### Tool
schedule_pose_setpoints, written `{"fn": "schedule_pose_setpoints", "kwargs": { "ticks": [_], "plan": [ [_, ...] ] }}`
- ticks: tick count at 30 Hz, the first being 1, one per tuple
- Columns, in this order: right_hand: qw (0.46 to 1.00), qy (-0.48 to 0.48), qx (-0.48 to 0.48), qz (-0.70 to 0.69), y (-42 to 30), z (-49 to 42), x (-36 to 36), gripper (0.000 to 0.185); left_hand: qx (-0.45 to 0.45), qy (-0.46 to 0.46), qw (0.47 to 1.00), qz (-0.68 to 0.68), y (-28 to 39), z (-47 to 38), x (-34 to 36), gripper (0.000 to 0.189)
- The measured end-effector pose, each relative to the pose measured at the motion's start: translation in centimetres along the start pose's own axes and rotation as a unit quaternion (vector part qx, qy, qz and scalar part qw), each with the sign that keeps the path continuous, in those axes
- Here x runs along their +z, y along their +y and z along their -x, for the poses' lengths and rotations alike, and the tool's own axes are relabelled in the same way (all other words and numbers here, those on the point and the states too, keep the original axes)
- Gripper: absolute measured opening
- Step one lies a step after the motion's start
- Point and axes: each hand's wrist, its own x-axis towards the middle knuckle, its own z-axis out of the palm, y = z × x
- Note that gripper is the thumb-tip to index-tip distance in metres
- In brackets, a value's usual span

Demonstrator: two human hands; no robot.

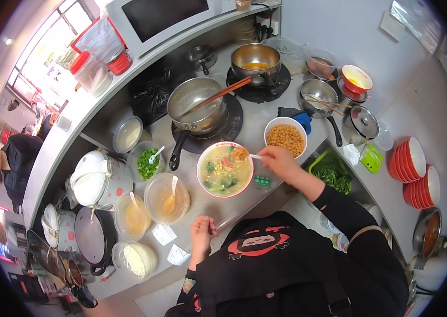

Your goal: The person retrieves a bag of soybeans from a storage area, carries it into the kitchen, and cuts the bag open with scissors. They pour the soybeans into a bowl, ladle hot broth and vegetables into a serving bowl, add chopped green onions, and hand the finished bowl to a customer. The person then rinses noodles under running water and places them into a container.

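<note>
My right hand (280,163) grips a white spoon (255,157) heaped with cooked yellow peas (240,154). The spoon's loaded end is over the right side of a red-rimmed bowl of noodle soup (219,180). In the broth are thin noodles, green leaves and a reddish piece, perhaps tomato. Just behind my right hand stands a white bowl of yellow peas (285,136). My left hand (203,231) is loosely curled at the counter's front edge, and nothing shows in its fingers. Paper slips (164,234) lie to its left.
Behind the soup, a saucepan (197,105) with chopsticks across it sits on an induction hob, its black handle (179,150) pointing forward. Tubs of chopped scallions (148,163), sauce (168,198) and noodles (134,260) line the left. Red bowls (405,160) are stacked right. A person (15,166) stands beyond the ledge.
</note>
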Motion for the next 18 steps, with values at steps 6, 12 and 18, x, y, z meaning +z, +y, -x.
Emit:
{"fn": "schedule_pose_setpoints", "kwargs": {
  "ticks": [6,12,18],
  "plan": [
    [0.965,0.040,-0.177,0.187,0.0,-1.0,4.6,0.017,0.145,0.071,0.977,-0.140,7.2,-3.0,-6.1,0.027],
    [0.961,0.153,-0.165,0.162,-0.1,0.6,-0.2,0.014,0.220,0.173,0.869,-0.409,13.0,-11.4,-14.3,0.022],
    [0.888,0.264,-0.113,0.360,2.4,1.6,-8.4,0.008,0.207,0.219,0.685,-0.663,15.8,-18.2,-16.4,0.038]
  ]
}}
